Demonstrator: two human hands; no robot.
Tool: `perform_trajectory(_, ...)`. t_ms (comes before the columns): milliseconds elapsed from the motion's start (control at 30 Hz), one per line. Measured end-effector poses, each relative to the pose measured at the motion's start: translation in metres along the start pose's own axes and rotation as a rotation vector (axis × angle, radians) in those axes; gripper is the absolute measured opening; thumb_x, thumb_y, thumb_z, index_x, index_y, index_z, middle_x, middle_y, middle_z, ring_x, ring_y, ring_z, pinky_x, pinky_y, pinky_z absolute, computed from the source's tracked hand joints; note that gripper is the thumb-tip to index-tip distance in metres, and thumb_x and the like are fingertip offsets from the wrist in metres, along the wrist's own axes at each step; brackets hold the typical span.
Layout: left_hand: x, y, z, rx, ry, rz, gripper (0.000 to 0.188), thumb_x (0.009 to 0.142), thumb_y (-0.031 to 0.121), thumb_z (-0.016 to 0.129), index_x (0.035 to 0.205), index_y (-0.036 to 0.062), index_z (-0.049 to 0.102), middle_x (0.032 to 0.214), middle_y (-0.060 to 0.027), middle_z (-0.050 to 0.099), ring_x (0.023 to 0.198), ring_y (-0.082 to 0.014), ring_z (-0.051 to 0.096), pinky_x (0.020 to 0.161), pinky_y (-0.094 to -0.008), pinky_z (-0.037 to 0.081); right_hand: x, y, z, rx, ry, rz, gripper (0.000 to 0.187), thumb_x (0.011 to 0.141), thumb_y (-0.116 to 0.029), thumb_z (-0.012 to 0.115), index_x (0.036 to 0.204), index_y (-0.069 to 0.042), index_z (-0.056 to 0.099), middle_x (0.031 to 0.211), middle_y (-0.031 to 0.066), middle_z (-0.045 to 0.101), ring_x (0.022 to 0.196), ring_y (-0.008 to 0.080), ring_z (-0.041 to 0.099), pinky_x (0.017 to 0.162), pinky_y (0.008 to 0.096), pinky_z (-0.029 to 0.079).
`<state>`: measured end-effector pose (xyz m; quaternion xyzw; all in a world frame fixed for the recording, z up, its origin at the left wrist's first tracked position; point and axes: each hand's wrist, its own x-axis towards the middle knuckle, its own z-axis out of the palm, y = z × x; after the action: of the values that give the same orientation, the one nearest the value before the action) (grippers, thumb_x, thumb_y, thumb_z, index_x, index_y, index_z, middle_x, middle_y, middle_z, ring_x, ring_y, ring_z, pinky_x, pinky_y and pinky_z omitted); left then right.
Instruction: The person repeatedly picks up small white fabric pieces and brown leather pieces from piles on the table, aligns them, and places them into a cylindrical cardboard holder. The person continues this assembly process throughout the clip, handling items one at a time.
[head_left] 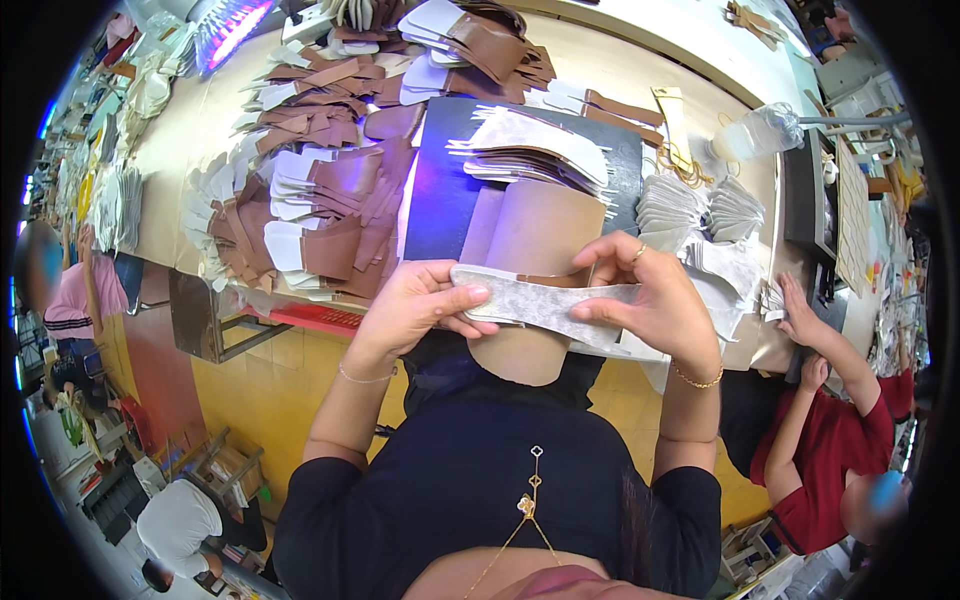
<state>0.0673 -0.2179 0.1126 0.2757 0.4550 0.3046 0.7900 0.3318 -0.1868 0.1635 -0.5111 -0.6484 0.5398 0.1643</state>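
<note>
At table edge, centre of view: both hands pinch one long grey-white felt-like strip (545, 305), held roughly level and just above a tan leather piece (530, 250) that hangs over the table's near edge. Left hand (415, 305) closed on strip's left end, thumb on top, fingers curled under; thin bracelet on that wrist. Right hand (650, 300) closed on strip's right half, thumb and forefinger pinching the upper edge, ring on one finger, gold chain bracelet at the wrist. Strip sits between the hands, touching both, clear of the tabletop as far as I can tell. Behind it, a dark mat (440, 200) lies on the table (190, 130) with a fanned stack of white and brown cut pieces (535, 150) on top. Left of mat: big loose heap of brown and white leather cutouts (310, 200), overlapping, no order. Right of mat: stacks of grey-white cut pieces (700, 210), same material look as the strip. Far right, another person in a red shirt (830, 450) has a hand on the table near those grey stacks. Lower left, someone in white (180, 520) seen from above; left edge, a person in pink (85, 290). Floor under table is yellow tile (270, 390).
</note>
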Motion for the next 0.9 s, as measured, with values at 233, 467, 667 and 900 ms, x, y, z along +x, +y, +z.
perform_trajectory(233,0.006,0.000,-0.009,0.058,0.017,-0.031,0.028,0.090,0.012,0.065,0.107,-0.0100,0.062,0.090,-0.0184,0.070,0.069,-0.0197,0.071,0.057,-0.0236,0.060,-0.005,0.032,-0.002,0.219,0.082,0.012,0.043,0.075,-0.019,0.082,0.107,-0.004,0.057,0.077,-0.0009,0.059,0.072,0.0056,0.056,0.065,0.0209,0.047)
perform_trajectory(467,0.008,-0.008,-0.017,0.056,-0.006,-0.022,0.028,0.091,0.015,0.066,0.105,-0.0091,0.062,0.087,-0.0168,0.069,0.065,-0.0183,0.071,0.055,-0.0228,0.059,-0.001,0.047,0.007,0.375,0.121,-0.008,0.042,0.077,-0.016,0.080,0.104,-0.006,0.051,0.077,-0.0009,0.057,0.074,0.0053,0.055,0.065,0.0202,0.046)
perform_trajectory(667,0.024,-0.025,-0.026,-0.006,-0.093,-0.046,0.028,0.091,0.017,0.066,0.104,-0.0071,0.062,0.081,-0.0125,0.068,0.059,-0.0161,0.068,0.053,-0.0227,0.057,0.008,0.082,0.027,0.586,0.098,0.073,0.051,0.077,-0.022,0.082,0.108,-0.008,0.044,0.082,-0.0007,0.054,0.075,0.0048,0.051,0.065,0.0195,0.042)
perform_trajectory(900,0.029,-0.014,-0.020,0.010,-0.072,0.036,0.025,0.089,0.015,0.068,0.102,-0.0052,0.063,0.077,-0.0108,0.067,0.056,-0.0150,0.066,0.050,-0.0251,0.055,0.001,0.072,0.033,0.087,0.577,-0.204,0.066,0.071,-0.028,0.084,0.120,-0.005,0.046,0.104,0.0078,0.054,0.098,0.0171,0.053,0.085,0.0327,0.046)
